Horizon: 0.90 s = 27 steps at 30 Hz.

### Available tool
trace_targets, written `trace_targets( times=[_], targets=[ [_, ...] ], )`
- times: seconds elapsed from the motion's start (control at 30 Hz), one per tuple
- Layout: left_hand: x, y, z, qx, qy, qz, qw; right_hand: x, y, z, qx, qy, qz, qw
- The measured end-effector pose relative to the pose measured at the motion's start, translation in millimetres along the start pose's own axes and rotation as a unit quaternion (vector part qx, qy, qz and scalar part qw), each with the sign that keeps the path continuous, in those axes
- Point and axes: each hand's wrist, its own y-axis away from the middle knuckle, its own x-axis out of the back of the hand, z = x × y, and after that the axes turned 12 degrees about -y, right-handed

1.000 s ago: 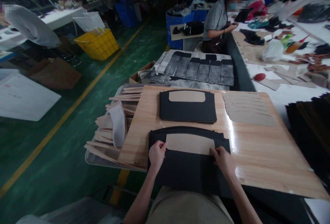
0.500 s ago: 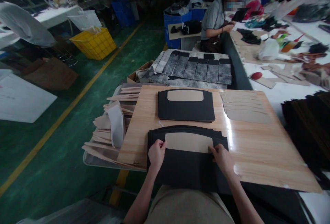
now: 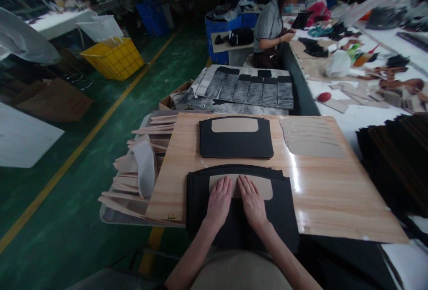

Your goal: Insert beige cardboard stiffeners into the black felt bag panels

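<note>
Tray (image 3: 112, 217) holds beige pieces (image 3: 126, 164); fingers (image 3: 246, 186) touch a tan panel (image 3: 265, 187).

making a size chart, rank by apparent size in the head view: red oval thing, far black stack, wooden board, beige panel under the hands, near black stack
1. Wooden board
2. Near black stack
3. Far black stack
4. Beige panel
5. Red oval thing
Nearness may enlarge the second.

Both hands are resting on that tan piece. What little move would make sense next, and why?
Probably slide the left hand and right hand apart, pressing outward along the tan panel: they rest near its middle, while both its ends lie uncovered on the black sheet.
</note>
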Motion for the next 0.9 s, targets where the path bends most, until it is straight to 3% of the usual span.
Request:
trace_targets(
  times=[0.13, 0.3, 0.47, 0.53, 0.63, 0.8, 0.9],
  targets=[
    [0.8, 5, -7, 0.028, -0.005, -0.002, 1.0, 8, 10, 16, -0.026, 0.016, 0.012, 0.999],
    [1.6, 21, -32, 0.083, -0.014, 0.01, 0.996, 29, 40, 61, -0.086, 0.02, 0.038, 0.995],
    [-8.6, 54, -70, 0.191, 0.028, 0.066, 0.979, 42, 81, 96, -0.235, -0.008, 0.116, 0.965],
    [-14.0, 68, -82, 0.252, 0.048, 0.072, 0.964, 44, 94, 99, -0.294, -0.031, 0.151, 0.943],
    [-21.1, 79, -88, 0.288, 0.103, 0.064, 0.95, 44, 104, 95, -0.325, -0.095, 0.174, 0.925],
    [-31.5, 75, -87, 0.367, 0.219, 0.103, 0.898, 40, 106, 93, -0.373, -0.21, 0.24, 0.871],
    [-33.1, 70, -88, 0.403, 0.3, 0.085, 0.86, 46, 108, 95, -0.37, -0.277, 0.246, 0.852]
  ],
)
